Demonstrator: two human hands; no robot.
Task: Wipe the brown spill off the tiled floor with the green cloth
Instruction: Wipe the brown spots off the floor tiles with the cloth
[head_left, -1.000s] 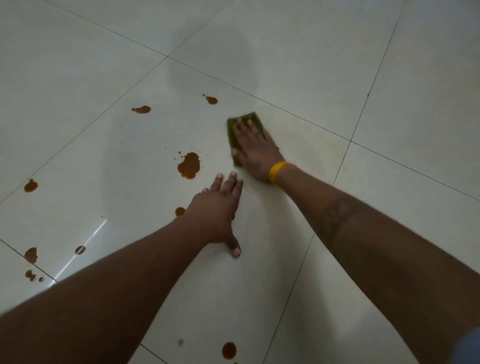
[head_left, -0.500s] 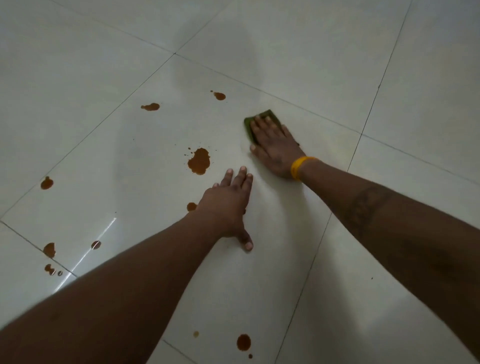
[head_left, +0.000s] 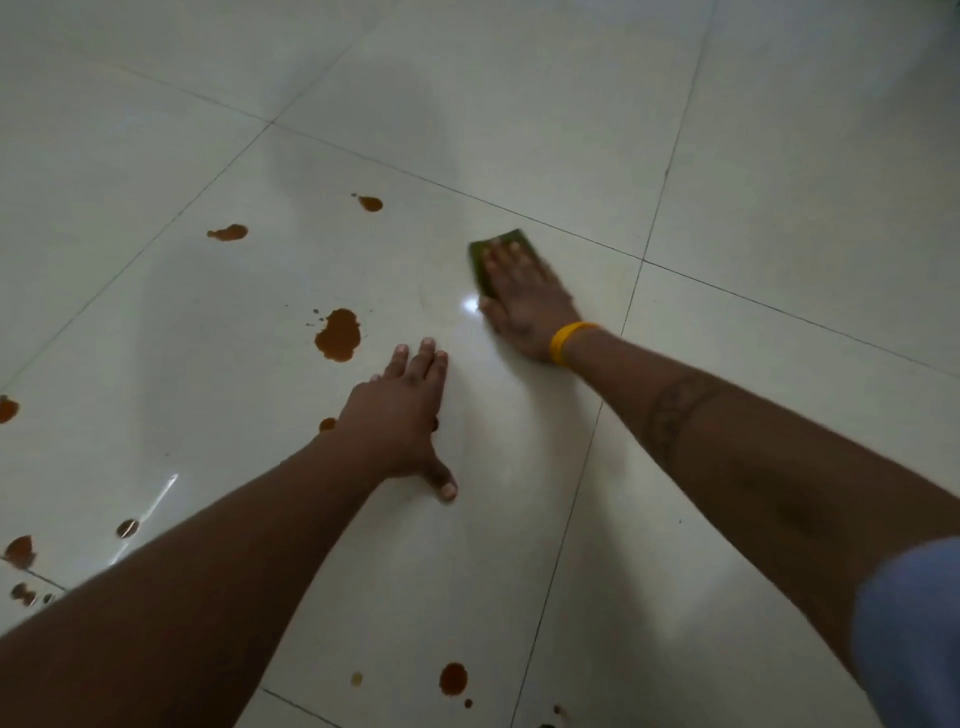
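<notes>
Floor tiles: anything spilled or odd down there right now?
Yes. Brown spill blots are scattered over the tiled floor: the biggest blot lies just beyond the left hand, with smaller ones toward the left edge and bottom. The right hand presses the green cloth on a spot with no brown showing.

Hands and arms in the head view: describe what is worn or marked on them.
Both hands are bare, no gloves. The right hand has a yellow band at the wrist, a dark banded marking around the forearm and a blue sleeve edge near the frame's corner. The left hand and its arm show nothing worn.
</notes>
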